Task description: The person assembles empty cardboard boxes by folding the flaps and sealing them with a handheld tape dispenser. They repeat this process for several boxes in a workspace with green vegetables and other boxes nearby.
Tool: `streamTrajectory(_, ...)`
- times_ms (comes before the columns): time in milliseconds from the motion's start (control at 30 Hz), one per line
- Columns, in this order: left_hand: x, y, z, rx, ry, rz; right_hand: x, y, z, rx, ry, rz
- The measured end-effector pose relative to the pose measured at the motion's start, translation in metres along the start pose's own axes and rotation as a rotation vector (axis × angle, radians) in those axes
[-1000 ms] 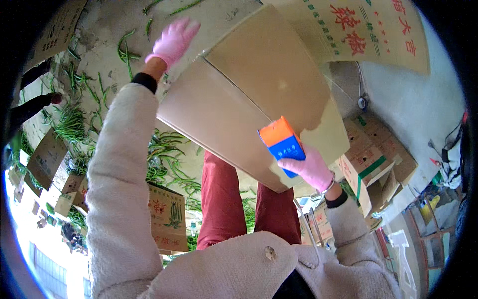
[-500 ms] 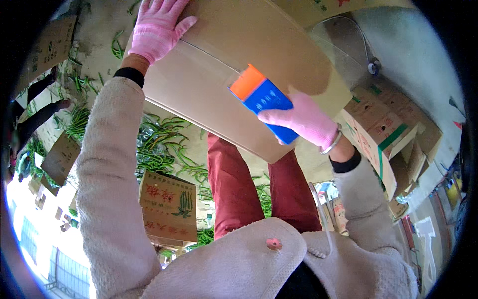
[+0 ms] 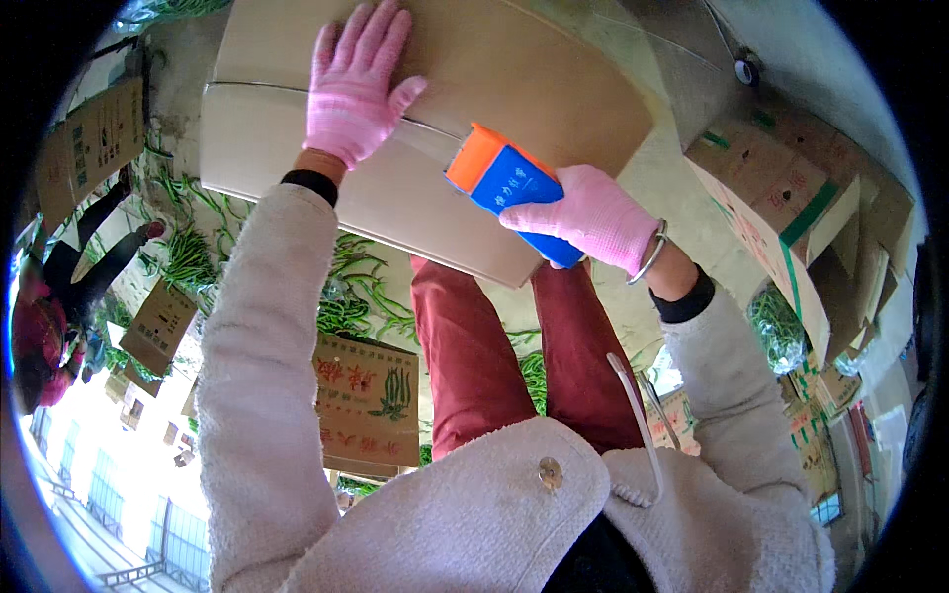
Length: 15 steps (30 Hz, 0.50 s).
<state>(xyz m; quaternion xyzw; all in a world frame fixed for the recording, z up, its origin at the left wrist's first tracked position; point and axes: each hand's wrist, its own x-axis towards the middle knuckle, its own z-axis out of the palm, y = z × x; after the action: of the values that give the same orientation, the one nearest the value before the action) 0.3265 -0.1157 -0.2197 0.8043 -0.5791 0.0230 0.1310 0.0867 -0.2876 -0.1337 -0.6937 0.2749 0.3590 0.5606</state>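
By smooth cardbd [image 3: 524, 69], R hand [image 3: 601, 219] grips oblong tool [image 3: 509, 184].

Box [image 3: 514, 79]: top beyond my view.
Tool [image 3: 516, 188]: partly behind the right hand [image 3: 598, 217].
Far worker [image 3: 42, 331]: details too small to tell.

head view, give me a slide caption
Gloved left hand spread flat on a box, right hand holding an orange-and-blue tool, green peppers lying around.
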Motion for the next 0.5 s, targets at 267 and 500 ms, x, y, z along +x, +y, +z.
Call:
streamTrajectory(267, -0.004, -0.006, 0.004, 0.06, -0.001, 0.022, -0.08, 0.086, -0.045, -0.071, -0.066, 0.079)
streamTrajectory(500, 0.01, 0.052, 0.017, 0.011, -0.06, 0.062, -0.131, 0.187, -0.073, -0.157, -0.03, 0.191)
